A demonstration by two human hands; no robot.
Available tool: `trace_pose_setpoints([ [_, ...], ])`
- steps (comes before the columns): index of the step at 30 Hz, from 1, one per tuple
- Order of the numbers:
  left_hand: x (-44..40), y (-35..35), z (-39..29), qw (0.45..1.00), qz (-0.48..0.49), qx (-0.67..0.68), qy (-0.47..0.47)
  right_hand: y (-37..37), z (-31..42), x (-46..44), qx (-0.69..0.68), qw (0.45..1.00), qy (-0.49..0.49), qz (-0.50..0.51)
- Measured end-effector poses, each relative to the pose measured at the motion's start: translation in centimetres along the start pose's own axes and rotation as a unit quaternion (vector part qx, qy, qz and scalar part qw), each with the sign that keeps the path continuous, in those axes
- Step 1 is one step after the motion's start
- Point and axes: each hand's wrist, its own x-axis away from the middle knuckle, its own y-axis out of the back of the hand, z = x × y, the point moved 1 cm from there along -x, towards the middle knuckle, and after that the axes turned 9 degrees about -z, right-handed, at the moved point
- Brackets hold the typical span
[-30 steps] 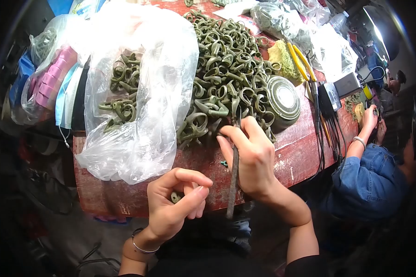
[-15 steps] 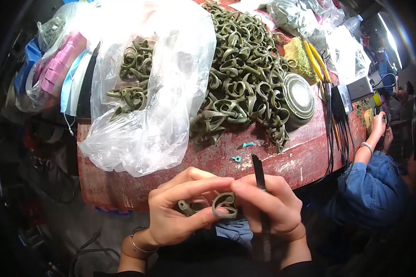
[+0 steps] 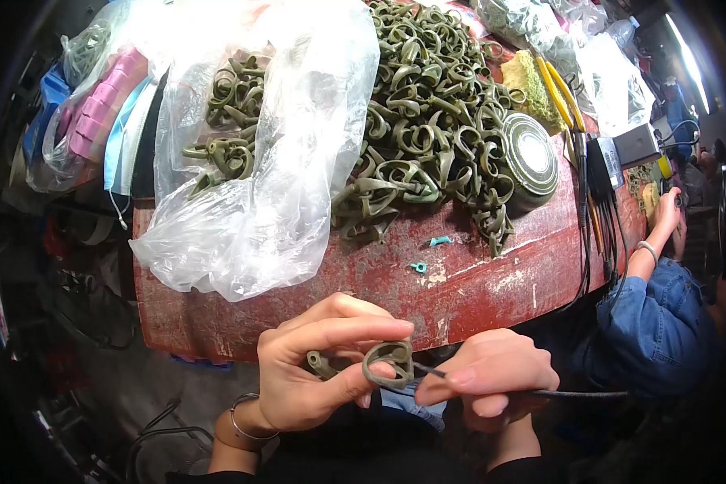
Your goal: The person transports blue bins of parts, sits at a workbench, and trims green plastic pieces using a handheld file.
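In front of my body, my left hand (image 3: pixel 294 375) is closed around an olive-green ring (image 3: pixel 406 373), pinching its band between thumb and fingers. A stem-like green piece (image 3: pixel 321 363) pokes out between the same fingers; I cannot tell whether it belongs to that ring. Close by on the right, my right hand (image 3: pixel 492 375) grips a slim black tool (image 3: pixel 577 394), seen nearly edge-on. The thin tip of the tool points left at the ring; whether they touch is unclear. Behind both hands, a large heap of similar green rings (image 3: pixel 436 105) covers the table.
A clear plastic bag (image 3: pixel 242 258) holding more rings lies at left on the red table (image 3: pixel 218 331). Two teal bits (image 3: pixel 418 268) sit near the front edge. A round green tin (image 3: pixel 531 161), yellow-handled pliers (image 3: pixel 558 93) and black cables (image 3: pixel 601 202) stand right; beyond is another person's arm (image 3: pixel 661 226).
My right hand has drawn away from the ring to the right, and the black tool has swung from upright to nearly level. The left hand keeps its hold on the ring.
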Motion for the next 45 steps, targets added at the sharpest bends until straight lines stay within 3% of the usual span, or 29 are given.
trace_pose_setpoints([
  [5,-0.1,0.3,0.4,0.997,0.020,0.052,0.061,-0.1,-0.7,0.5,-0.010,0.998,-0.053,-0.043],
  [11,-0.4,0.3,1.4,0.992,0.019,0.109,0.064,-0.2,-0.2,0.1,0.109,0.994,0.009,-0.002],
  [14,-0.4,-0.2,1.3,0.999,-0.006,0.041,0.007,-1.4,-0.2,0.5,0.138,0.988,-0.037,-0.062],
  [19,-0.3,-0.2,0.6,0.999,-0.007,0.011,0.031,-0.4,-1.0,0.4,0.050,0.990,-0.115,-0.057],
  [23,-0.2,0.0,0.8,0.998,-0.015,-0.044,0.033,-0.6,-1.4,1.1,-0.062,0.967,-0.231,-0.092],
  [26,-0.4,-0.3,1.4,0.999,-0.030,-0.026,-0.018,-0.8,-1.4,0.9,-0.133,0.952,-0.252,-0.114],
  [33,-0.1,0.0,1.4,0.998,-0.049,-0.034,-0.023,-0.3,-1.2,0.9,-0.057,0.974,-0.208,-0.067],
  [37,-0.1,-0.3,1.4,0.997,-0.059,0.018,-0.037,-0.6,-0.2,1.5,-0.130,0.958,-0.220,-0.134],
  [42,-0.2,-0.4,1.5,0.996,-0.046,0.044,-0.064,-0.5,-0.3,1.5,0.019,0.998,-0.046,-0.045],
  [45,-0.1,-0.2,1.7,0.995,-0.039,0.058,-0.074,-0.7,-0.4,1.3,0.008,0.999,-0.033,-0.002],
])
